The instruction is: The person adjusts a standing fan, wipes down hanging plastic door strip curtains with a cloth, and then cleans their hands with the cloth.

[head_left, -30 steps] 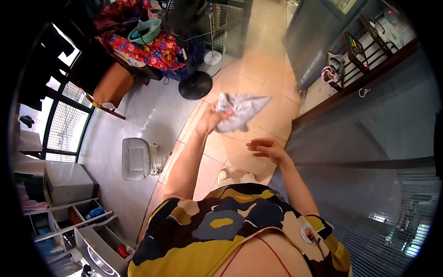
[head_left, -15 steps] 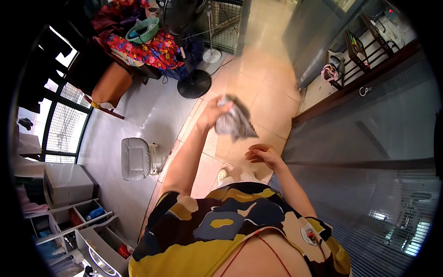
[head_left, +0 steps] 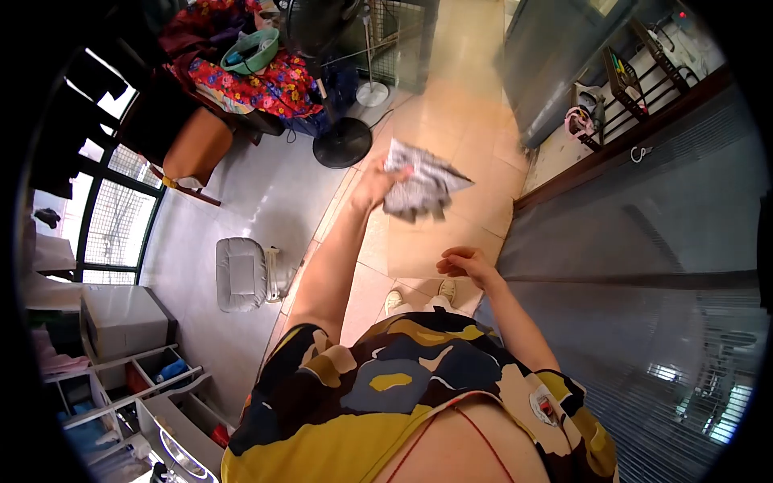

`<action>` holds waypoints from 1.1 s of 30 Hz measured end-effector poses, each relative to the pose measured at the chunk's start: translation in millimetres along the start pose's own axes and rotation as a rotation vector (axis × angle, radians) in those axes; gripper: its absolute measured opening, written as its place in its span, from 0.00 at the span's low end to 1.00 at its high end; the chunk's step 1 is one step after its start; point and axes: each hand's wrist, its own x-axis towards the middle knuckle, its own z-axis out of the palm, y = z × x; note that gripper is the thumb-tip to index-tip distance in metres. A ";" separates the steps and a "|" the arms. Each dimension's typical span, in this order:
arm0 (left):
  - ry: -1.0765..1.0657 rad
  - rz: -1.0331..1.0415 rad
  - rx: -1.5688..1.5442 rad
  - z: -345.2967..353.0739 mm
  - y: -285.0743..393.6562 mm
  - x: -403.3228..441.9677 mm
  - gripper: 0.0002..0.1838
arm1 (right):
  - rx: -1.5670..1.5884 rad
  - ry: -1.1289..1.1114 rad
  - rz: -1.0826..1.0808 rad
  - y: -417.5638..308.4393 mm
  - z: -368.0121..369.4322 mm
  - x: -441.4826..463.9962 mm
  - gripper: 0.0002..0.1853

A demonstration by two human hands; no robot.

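Observation:
A crumpled grey-white cloth (head_left: 420, 183) hangs over the tiled floor, its edges slightly blurred and one corner pointing right. My left hand (head_left: 377, 184) is closed on its left side, with the thumb on top. Lower and to the right, my right hand (head_left: 467, 264) is apart from the cloth and holds nothing; its fingers are loosely bent and spread a little.
A black fan base (head_left: 342, 143) stands ahead on the left, near a brown chair (head_left: 197, 149) and a green basin (head_left: 256, 53) on floral fabric. A grey padded seat (head_left: 241, 274) lies left. Grey panels (head_left: 612, 233) line the right.
The cloth swung down and folded over, then rose again with its corner out to the right. My left hand kept hold of it and moved slightly up. Both shoes now show more fully.

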 end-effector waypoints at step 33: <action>-0.009 -0.242 0.079 -21.7 -114.2 -121.2 0.17 | -0.034 0.080 -0.039 2.0 5.7 13.3 0.10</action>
